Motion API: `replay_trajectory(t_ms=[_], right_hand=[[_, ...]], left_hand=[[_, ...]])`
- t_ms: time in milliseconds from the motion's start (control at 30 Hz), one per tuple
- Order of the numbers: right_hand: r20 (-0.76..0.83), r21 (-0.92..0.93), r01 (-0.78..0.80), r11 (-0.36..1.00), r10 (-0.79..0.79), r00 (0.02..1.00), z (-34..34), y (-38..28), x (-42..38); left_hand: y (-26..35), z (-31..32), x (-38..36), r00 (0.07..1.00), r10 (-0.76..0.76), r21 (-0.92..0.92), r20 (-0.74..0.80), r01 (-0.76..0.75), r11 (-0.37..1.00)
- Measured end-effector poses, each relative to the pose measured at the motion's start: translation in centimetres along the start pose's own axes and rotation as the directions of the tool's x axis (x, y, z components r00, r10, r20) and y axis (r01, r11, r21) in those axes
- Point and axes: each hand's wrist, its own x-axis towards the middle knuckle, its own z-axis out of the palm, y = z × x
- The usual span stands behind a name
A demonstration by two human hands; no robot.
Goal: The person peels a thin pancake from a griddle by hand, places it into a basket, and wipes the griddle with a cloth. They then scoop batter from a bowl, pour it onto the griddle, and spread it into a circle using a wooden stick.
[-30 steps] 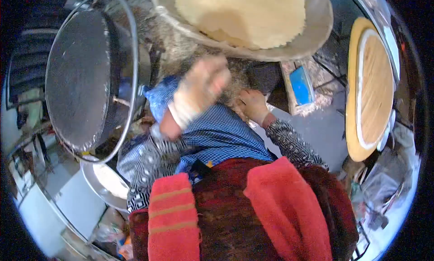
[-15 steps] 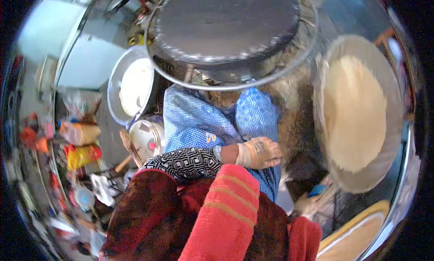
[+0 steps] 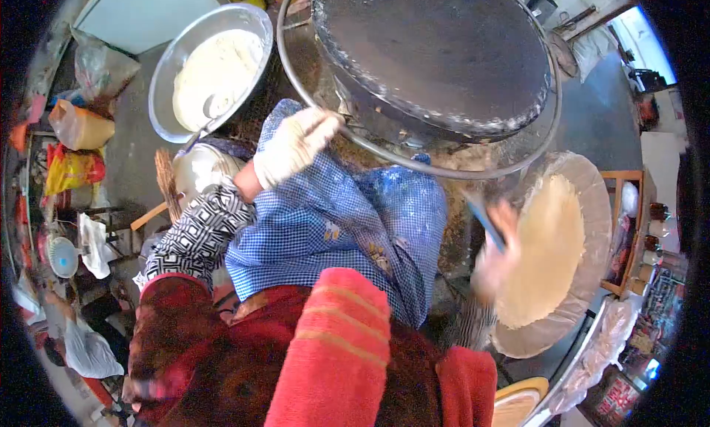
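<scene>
My left hand (image 3: 296, 147), in a pale glove, is raised above the blue checked cloth (image 3: 303, 220) on my lap, its fingertips by the metal ring (image 3: 414, 166) around the round black griddle (image 3: 436, 49). What its fingers hold, if anything, cannot be made out. My right hand (image 3: 497, 257), blurred by motion, is closed on a flat blue-grey tool (image 3: 484, 218). It is just left of the wide round tray (image 3: 592, 279) bearing a stack of thin tan flatbreads (image 3: 543, 257).
A metal basin (image 3: 159, 94) of white batter (image 3: 222, 68) with a ladle stands at the upper left. Below it are a white lidded bucket (image 3: 203, 168) and a brush (image 3: 166, 183). A wooden-framed case (image 3: 612, 283) stands at the right; a yellow-rimmed board (image 3: 521, 397) lies at the lower right.
My left hand has moved up and left from my lap to the griddle's ring. My right hand has risen from low beside me with the blue-grey tool. The view has turned.
</scene>
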Motion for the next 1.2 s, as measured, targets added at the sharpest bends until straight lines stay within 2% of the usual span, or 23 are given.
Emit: replay_trajectory(t_ms=[33, 133, 200, 267, 333, 467, 533, 567, 600, 633, 667, 700, 733, 767, 800, 867, 933, 967, 1000, 1067, 1100, 1167, 1200], right_hand=[[0.186, -0.243, 0.258, 0.935, -0.216, 0.958, 2.0, -2.2, 5.2], [0.303, -0.414, 0.586, 0.697, -0.502, 0.81, 8.7, -0.1, 12.8], [0.354, -0.312, 0.599, 0.738, -0.495, 0.794, 11.3, 3.4, 14.4], [0.411, -0.198, 0.603, 0.773, -0.494, 0.767, 12.9, 4.0, 15.5], [0.411, -0.124, 0.619, 0.776, -0.527, 0.743, 14.6, 2.0, 15.3], [0.39, -0.088, 0.666, 0.741, -0.59, 0.707, 16.4, -1.1, 15.7], [0.383, -0.029, 0.669, 0.743, -0.61, 0.694, 16.9, -1.4, 15.9], [0.382, -0.026, 0.664, 0.747, -0.606, 0.697, 17.1, -1.5, 15.9], [0.379, -0.022, 0.663, 0.748, -0.607, 0.698, 17.4, -1.6, 16.0], [0.408, -0.048, 0.635, 0.771, -0.565, 0.717, 17.2, -2.2, 15.9], [0.416, -0.047, 0.643, 0.764, -0.57, 0.708, 17.2, -2.2, 16.0], [0.416, -0.08, 0.642, 0.763, -0.56, 0.717, 17.1, -2.0, 15.7], [0.411, -0.109, 0.637, 0.763, -0.549, 0.728, 16.9, -1.9, 15.4], [0.391, -0.103, 0.627, 0.772, -0.548, 0.739, 16.8, -2.1, 15.3], [0.366, -0.089, 0.636, 0.767, -0.568, 0.737, 17.0, -2.4, 15.5], [0.367, -0.113, 0.621, 0.776, -0.548, 0.752, 17.1, -2.9, 15.7], [0.35, -0.073, 0.59, 0.804, -0.533, 0.77, 19.1, -2.7, 16.3], [0.351, -0.12, 0.633, 0.765, -0.564, 0.748, 20.2, -2.6, 16.7], [0.36, -0.165, 0.67, 0.724, -0.588, 0.724, 21.2, -2.7, 16.9], [0.339, -0.146, 0.692, 0.707, -0.621, 0.707, 22.9, -4.1, 17.6], [0.386, -0.208, 0.679, 0.704, -0.579, 0.718, 23.5, -4.7, 17.9], [0.41, -0.253, 0.681, 0.687, -0.561, 0.719, 24.4, -5.5, 18.3], [0.41, -0.25, 0.682, 0.687, -0.563, 0.718, 24.9, -5.4, 18.6]], left_hand=[[-0.4, -1.2, 0.2, 0.999, 0.016, 0.004, -0.032, -0.016, 1.0], [-2.8, -5.8, 0.7, 0.992, 0.052, 0.045, -0.119, -0.046, 0.998], [-2.7, -9.9, 1.2, 0.991, -0.091, -0.02, -0.101, 0.089, 0.996], [-5.7, -14.2, 2.8, 0.962, -0.242, 0.136, -0.126, 0.258, 0.956], [-10.2, -16.2, 5.4, 0.956, -0.246, -0.241, -0.161, 0.204, 0.949], [-17.1, -16.6, 14.6, 0.845, -0.456, -0.505, -0.281, 0.273, 0.819], [-21.6, -15.3, 19.9, 0.908, -0.139, -0.246, -0.395, 0.042, 0.968], [-19.5, -14.0, 19.7, 0.874, 0.068, 0.16, -0.481, 0.011, 0.987], [-16.9, -12.5, 19.7, 0.83, 0.29, 0.542, -0.477, 0.018, 0.84], [-17.1, -11.0, 21.0, 0.795, -0.139, -0.019, -0.59, 0.158, 0.987], [-16.1, -9.7, 21.5, 0.712, -0.546, -0.571, -0.441, 0.246, 0.783], [-15.6, -8.4, 20.3, 0.682, -0.557, -0.583, -0.474, 0.231, 0.779], [-19.0, -7.0, 21.2, 0.633, -0.638, -0.755, -0.439, 0.126, 0.644], [-19.1, -6.4, 19.1, 0.717, -0.515, -0.523, -0.47, 0.243, 0.817], [-16.1, -3.8, 18.0, 0.62, -0.58, -0.71, -0.529, 0.051, 0.702], [-9.6, -0.3, 13.1, 0.571, -0.639, -0.774, -0.515, 0.011, 0.633], [-6.9, 5.4, 9.3, 0.568, -0.703, -0.87, -0.428, -0.049, 0.49], [-6.0, 9.1, 7.5, 0.623, -0.626, -0.845, -0.47, -0.112, 0.524], [-2.8, 11.2, 5.2, 0.709, -0.603, -0.841, -0.364, 0.027, 0.54], [-2.5, 17.1, -0.2, 0.943, -0.326, -0.754, -0.061, 0.17, 0.634], [-0.7, 16.3, -3.8, 0.928, -0.022, -0.624, 0.371, 0.266, 0.734], [1.1, 16.3, -6.6, 0.687, 0.26, -0.457, 0.678, 0.118, 0.881], [-0.3, 16.5, -6.7, 0.689, 0.259, -0.456, 0.677, 0.117, 0.882]])
